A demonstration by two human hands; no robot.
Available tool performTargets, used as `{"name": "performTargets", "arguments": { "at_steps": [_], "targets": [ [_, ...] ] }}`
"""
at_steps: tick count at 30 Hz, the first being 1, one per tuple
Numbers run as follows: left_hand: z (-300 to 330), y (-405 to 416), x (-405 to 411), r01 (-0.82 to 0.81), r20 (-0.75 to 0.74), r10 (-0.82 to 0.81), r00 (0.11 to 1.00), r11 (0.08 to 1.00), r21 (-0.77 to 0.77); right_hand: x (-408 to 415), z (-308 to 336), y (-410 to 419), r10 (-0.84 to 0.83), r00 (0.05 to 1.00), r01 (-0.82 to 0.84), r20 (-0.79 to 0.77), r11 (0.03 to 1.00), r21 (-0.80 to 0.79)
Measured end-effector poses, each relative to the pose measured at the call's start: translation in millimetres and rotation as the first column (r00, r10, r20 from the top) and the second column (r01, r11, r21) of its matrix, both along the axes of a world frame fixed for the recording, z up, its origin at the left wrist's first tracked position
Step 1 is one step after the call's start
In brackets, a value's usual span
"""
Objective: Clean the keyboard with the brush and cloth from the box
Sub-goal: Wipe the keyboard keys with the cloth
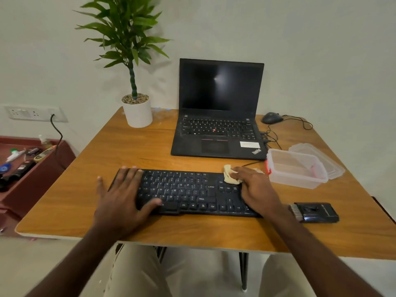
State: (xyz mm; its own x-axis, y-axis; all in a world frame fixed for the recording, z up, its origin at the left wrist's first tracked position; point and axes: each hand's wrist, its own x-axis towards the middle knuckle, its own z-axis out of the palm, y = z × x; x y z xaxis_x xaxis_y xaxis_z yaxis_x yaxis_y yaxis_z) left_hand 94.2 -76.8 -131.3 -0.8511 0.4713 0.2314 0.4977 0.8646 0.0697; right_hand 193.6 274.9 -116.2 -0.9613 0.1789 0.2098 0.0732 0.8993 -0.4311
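Head view: a crumpled beige cloth (230,174) is pinched under the right hand (255,185) at the black plastic keyboard's (188,191) far right corner; the left hand (122,189), flat and empty, steadies it. Even, light strokes are advised.

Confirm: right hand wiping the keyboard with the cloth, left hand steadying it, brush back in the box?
Not quite. The head view shows the brush lying on the table right of the keyboard; the box looks empty. The rest holds: right hand on cloth, left hand steadying.
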Motion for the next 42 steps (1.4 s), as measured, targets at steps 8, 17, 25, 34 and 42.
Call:
{"name": "performTargets", "arguments": {
  "at_steps": [8, 17, 25, 34, 42],
  "targets": [
    [3.4, 81.4, 20.6, 0.206, 0.107, -0.193, 0.975, 0.970, -0.127, -33.8, 9.7, -19.8, -0.031, 0.998, 0.027, -0.046, 0.997, -0.076],
    [-1.3, 89.4, 12.6, 0.174, 0.078, -0.172, 0.982, 0.984, -0.025, -52.6, 14.1, -35.0, 0.193, 0.966, -0.212, 0.172, 0.972, 0.101],
    [-3.9, 88.8, 11.6, 0.173, 0.106, -0.170, 0.980, 0.985, -0.022, -15.2, 19.6, 21.3, 0.053, 0.974, -0.081, 0.221, 0.990, 0.117],
    [-2.0, 90.0, 13.1, 0.188, 0.101, -0.184, 0.978, 0.982, -0.028, -43.3, 36.2, -10.3, -0.061, 0.996, 0.073, 0.071, 0.981, -0.178],
    [-0.5, 88.8, 11.9, 0.163, 0.117, -0.159, 0.980, 0.986, -0.030, -40.5, 27.0, -0.7, 0.072, 0.949, -0.123, 0.307, 0.981, 0.150]
  ]
}}
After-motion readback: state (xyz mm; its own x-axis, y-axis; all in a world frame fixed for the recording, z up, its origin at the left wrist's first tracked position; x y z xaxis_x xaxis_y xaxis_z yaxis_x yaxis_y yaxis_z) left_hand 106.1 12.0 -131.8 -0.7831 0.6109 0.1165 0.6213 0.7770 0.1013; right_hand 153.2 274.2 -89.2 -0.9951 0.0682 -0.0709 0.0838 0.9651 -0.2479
